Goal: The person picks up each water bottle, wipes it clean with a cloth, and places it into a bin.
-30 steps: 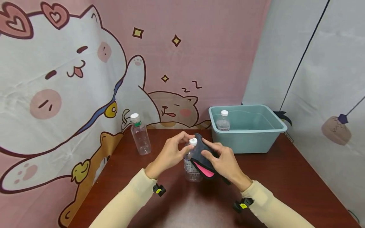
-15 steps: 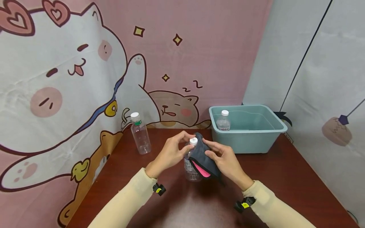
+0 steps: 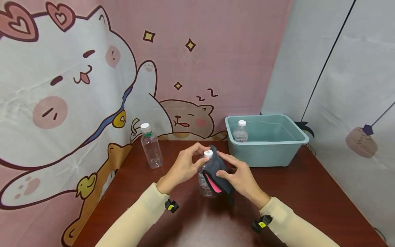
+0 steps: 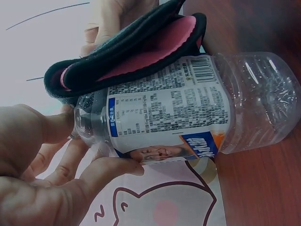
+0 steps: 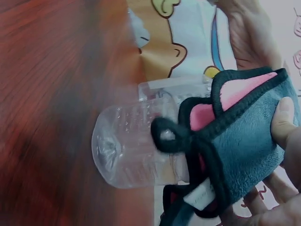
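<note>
A clear plastic bottle (image 3: pixel 206 189) with a white cap (image 3: pixel 208 153) stands upright between the hands, its base low at the table. My left hand (image 3: pixel 184 166) holds it at the neck, thumb and fingers around the part just under the cap. Printed text and a barcode show on its label (image 4: pixel 174 108) in the left wrist view. My right hand (image 3: pixel 242 174) grips a folded dark grey cloth (image 3: pixel 218 171) and presses it against the bottle's right side. Pink lining (image 5: pixel 242 89), black edging and a white tag (image 5: pixel 199 194) show on the cloth in the right wrist view.
Another clear bottle (image 3: pixel 152 151) with a white cap and green neck band stands at the back left of the brown table (image 3: pixel 311 199). At the back right, a light blue bin (image 3: pixel 262 155) has a capped bottle (image 3: pixel 240 134) inside. A printed curtain (image 3: pixel 234 51) hangs behind.
The cloth has shifted left around the bottle, and its pink fold and hanging loop have swung left with it. My right hand moved slightly; my left hand stays at the neck.
</note>
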Action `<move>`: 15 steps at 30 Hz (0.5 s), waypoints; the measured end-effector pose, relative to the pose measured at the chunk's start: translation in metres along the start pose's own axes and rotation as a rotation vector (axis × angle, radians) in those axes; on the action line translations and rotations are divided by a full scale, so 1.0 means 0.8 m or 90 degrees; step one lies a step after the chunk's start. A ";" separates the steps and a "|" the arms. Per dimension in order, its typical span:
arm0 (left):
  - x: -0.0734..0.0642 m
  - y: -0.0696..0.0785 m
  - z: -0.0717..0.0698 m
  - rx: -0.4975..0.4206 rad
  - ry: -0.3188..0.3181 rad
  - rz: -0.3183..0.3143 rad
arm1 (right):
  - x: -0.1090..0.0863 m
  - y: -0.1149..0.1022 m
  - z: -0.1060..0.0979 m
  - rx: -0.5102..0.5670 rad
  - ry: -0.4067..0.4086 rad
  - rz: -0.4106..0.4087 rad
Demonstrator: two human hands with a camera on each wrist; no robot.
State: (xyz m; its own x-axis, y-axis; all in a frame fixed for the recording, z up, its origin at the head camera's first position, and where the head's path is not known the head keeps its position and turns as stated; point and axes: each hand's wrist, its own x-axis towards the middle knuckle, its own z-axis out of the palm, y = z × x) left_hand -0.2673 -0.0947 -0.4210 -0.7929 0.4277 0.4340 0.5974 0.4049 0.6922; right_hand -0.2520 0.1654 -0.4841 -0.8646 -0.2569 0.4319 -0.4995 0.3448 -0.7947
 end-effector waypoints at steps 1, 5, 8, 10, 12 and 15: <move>0.000 0.001 0.000 0.001 0.001 -0.002 | 0.000 0.000 0.001 -0.017 0.001 -0.009; -0.001 0.001 0.001 0.008 0.002 -0.005 | -0.001 0.001 0.000 -0.089 0.021 -0.052; -0.001 0.001 0.001 0.007 0.000 -0.007 | -0.003 0.003 -0.002 -0.138 0.033 -0.066; -0.001 0.002 0.000 0.004 -0.002 -0.011 | -0.004 0.006 -0.003 -0.166 0.028 -0.064; -0.001 0.003 0.000 0.004 -0.004 -0.015 | -0.005 0.010 -0.004 -0.185 0.009 -0.053; -0.001 0.002 0.001 0.010 -0.005 -0.016 | -0.007 0.018 -0.005 -0.209 -0.034 -0.041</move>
State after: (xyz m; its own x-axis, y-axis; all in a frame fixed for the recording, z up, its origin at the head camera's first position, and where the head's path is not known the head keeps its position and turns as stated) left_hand -0.2654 -0.0940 -0.4204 -0.8068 0.4235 0.4120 0.5790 0.4280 0.6939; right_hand -0.2546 0.1752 -0.4961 -0.8307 -0.3314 0.4474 -0.5519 0.5962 -0.5831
